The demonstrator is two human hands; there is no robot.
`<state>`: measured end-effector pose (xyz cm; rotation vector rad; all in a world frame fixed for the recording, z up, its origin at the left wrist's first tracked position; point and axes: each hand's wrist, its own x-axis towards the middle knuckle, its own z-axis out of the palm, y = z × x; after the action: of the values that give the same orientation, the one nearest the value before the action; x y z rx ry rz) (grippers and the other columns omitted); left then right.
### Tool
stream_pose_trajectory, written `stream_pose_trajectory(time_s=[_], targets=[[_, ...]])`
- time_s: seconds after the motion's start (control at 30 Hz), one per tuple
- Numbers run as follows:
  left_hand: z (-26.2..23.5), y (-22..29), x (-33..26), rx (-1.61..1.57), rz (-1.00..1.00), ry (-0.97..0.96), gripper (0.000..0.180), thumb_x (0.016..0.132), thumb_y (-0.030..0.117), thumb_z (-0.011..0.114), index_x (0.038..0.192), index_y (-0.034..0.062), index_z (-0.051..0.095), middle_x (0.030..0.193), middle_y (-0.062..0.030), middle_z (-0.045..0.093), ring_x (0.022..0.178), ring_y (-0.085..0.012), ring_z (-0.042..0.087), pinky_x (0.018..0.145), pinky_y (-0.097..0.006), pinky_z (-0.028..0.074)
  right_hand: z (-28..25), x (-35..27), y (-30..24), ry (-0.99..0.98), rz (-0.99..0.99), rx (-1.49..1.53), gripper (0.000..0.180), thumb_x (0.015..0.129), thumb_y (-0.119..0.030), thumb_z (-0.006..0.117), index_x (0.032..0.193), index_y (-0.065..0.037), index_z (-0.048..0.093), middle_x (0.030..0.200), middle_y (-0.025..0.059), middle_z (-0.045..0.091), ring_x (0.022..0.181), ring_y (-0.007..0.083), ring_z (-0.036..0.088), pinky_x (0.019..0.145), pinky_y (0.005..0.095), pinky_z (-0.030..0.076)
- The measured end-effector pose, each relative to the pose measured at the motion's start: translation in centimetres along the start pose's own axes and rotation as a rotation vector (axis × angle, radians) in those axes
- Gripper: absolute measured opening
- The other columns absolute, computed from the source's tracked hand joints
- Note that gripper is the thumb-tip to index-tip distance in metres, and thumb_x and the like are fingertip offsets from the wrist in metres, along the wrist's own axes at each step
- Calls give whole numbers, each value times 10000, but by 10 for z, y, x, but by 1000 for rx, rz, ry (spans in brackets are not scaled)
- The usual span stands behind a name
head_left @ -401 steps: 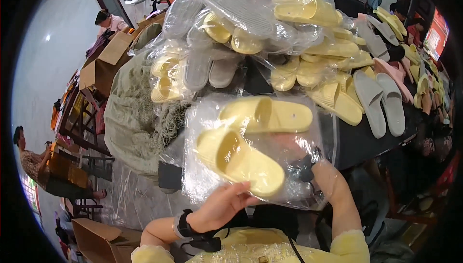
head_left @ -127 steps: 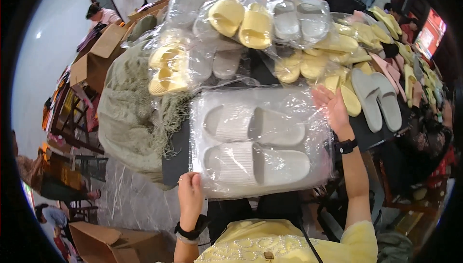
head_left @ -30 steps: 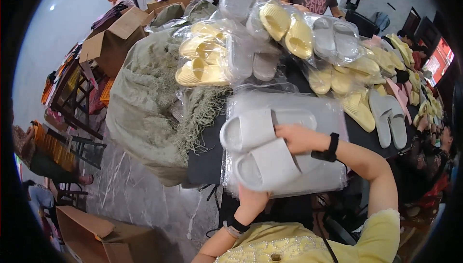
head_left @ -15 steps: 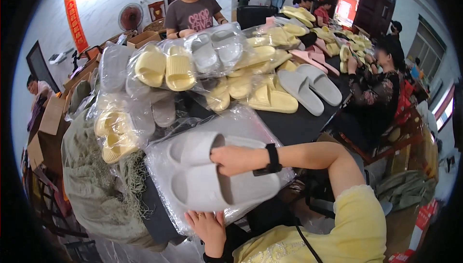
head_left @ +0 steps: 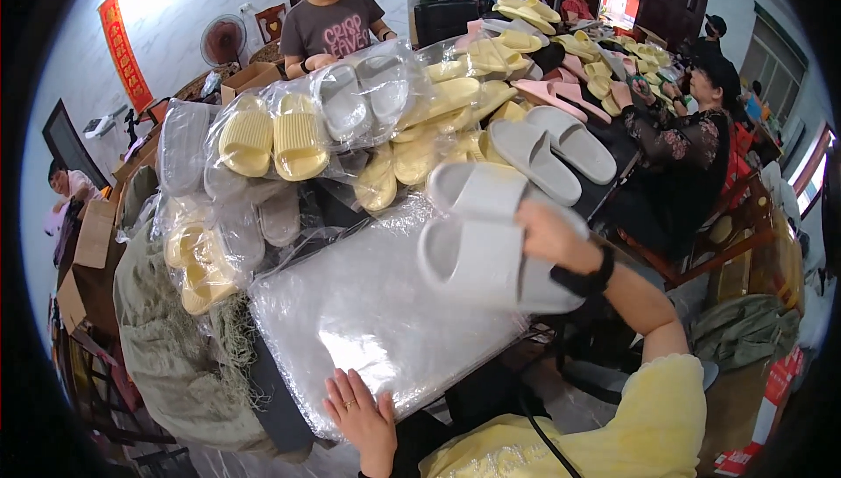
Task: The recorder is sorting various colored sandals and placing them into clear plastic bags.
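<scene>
Now the pair of pale grey foam slippers (head_left: 491,246) sits at centre right, out of the clear plastic bag (head_left: 377,311), fingers of the right hand (head_left: 547,237) curled around them, while the left hand (head_left: 359,412) presses spread fingers on the emptied bag's lower edge, so bagging looks undone.

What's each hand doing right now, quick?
Left hand: open, flat on the near edge of the clear plastic bag.
Right hand: closed on the pair of grey slippers, lifted above the bag.
</scene>
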<state>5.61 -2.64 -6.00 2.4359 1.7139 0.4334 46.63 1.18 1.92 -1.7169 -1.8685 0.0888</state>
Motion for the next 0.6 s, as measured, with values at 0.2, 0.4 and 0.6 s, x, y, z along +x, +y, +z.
stream_pose_trajectory(time_s=[0.2, 0.4, 0.6], targets=[[-3, 1, 0, 20, -27, -9, 629, 920, 396, 438, 1376, -27, 342, 1449, -218, 298, 1360, -398, 226, 1084, -535, 150, -153, 94, 121, 335, 288, -498, 281, 762, -104, 559, 1024, -7, 590, 989, 264, 593, 935, 409, 573, 805, 446, 455], [-2, 0, 3, -6, 14, 85, 592, 903, 378, 500, 1340, -11, 406, 1417, -195, 362, 1339, -382, 284, 1069, -529, 195, -148, 167, 136, 635, 21, -251, 357, 867, -257, 605, 1133, -19, 592, 1057, 182, 595, 921, 295, 585, 791, 344, 470], [3, -6, 0, 8, -5, 126, 594, 870, 376, 564, 1341, 41, 429, 1421, -146, 376, 1325, -348, 318, 1066, -511, 230, 8, 141, -81, -14, -158, 234, 250, 856, -148, 603, 1065, -12, 620, 991, 100, 639, 888, 191, 617, 798, 301, 475]])
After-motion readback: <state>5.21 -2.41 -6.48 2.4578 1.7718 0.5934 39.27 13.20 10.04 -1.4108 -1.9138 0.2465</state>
